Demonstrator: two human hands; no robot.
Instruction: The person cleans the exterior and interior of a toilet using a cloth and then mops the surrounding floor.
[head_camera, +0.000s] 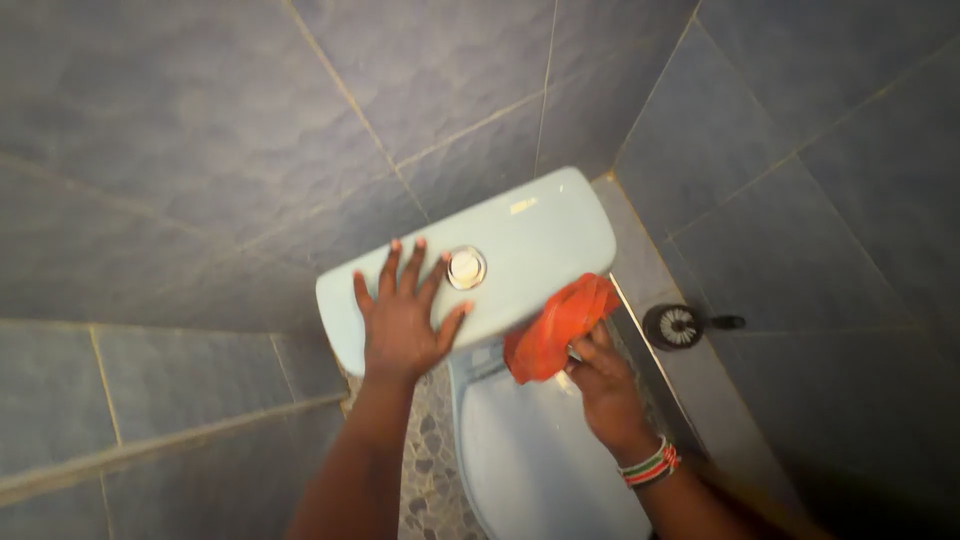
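Blue-grey wall tiles (200, 120) fill most of the frame, with pale grout lines running at a slant because your head is tilted. At the centre sits a light blue cistern (540, 235), its lid running from middle left up toward the upper right, where the two walls meet in a corner.

Your left hand (400, 320) lies flat on the lid's left part, palm down, fingers spread wide and pointing up the frame. It holds nothing. Its thumb reaches toward the round silver flush button (466, 267), which sits just beside the fingertips, near the middle of the lid.

Your right hand (603, 385) is closed around a bunched red cloth (555, 325). You press the cloth against the cistern's front edge, at its right end, just below the lid. The cloth touches the cistern; the hand is below and right of it. A beaded band (650, 464) in red, white and green circles that wrist.

Below the cistern, at the bottom centre, the closed toilet lid (540, 460) shows in the same pale blue. Pebble flooring (430, 470) is visible between it and your left forearm. At the right, a toilet brush (677, 325) with a dark handle rests on the tiled ledge (700, 400), well apart from the cloth.
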